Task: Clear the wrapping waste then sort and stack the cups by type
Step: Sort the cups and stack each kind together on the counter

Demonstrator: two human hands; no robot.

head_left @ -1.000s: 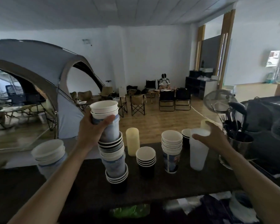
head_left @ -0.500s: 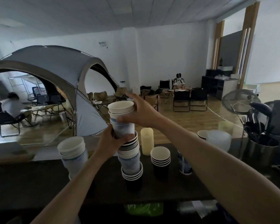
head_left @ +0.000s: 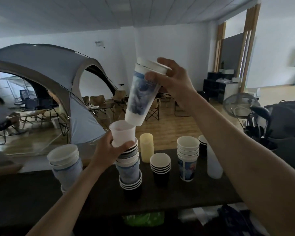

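Observation:
My right hand [head_left: 175, 82] grips a tall blue-printed paper cup [head_left: 140, 96] near its rim, lifted and tilted above the mixed stack [head_left: 129, 169]. My left hand [head_left: 107, 154] holds the frosted plastic cup [head_left: 122, 135] at the top of that stack, which mixes black and blue-printed cups. On the dark counter [head_left: 32, 193] also stand a blue-printed stack [head_left: 65, 160] at the left, a short black stack [head_left: 160, 166], a white-rimmed printed stack [head_left: 187, 157] and clear plastic cups [head_left: 213, 162].
A pale yellow cylinder [head_left: 146, 147] stands behind the stacks. A utensil holder with a mesh strainer [head_left: 242, 106] sits at the right. Green and clear wrapping [head_left: 143, 218] lies below the counter's near edge. A grey tent [head_left: 41, 68] and chairs fill the room beyond.
My right hand has lifted the top blue-printed cup up and off the mixed stack, tilting it. A frosted plastic cup now shows on top, held by my left hand.

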